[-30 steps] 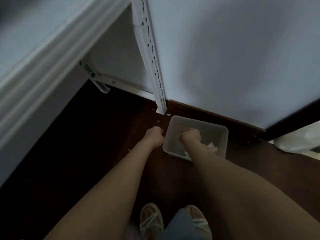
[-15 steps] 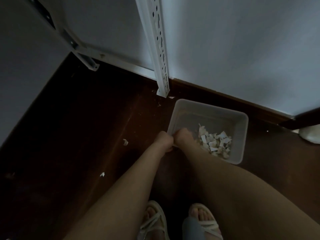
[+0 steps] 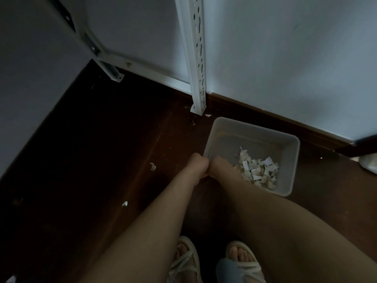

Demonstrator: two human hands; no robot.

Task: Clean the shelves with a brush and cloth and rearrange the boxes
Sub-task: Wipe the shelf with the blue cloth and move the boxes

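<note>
The left grip (image 3: 199, 165) and right grip (image 3: 219, 167) sit knuckle to knuckle, touching, both curled round the near left corner of the bin's (image 3: 265, 135) rim. The left one is outside the wall and the right one reaches inside. The fingertips are hidden. The bin stands on the dark floor (image 3: 91, 160), stretching away and to the right of the grips. Paper scraps (image 3: 257, 172) are heaped inside it, just right of the right grip. A white shelf post (image 3: 199, 58) rises beyond the grips, near the bin's far corner. Two loose scraps (image 3: 152, 166) lie on the floor left of the left grip. Sandals (image 3: 184, 260) show below both arms.
</note>
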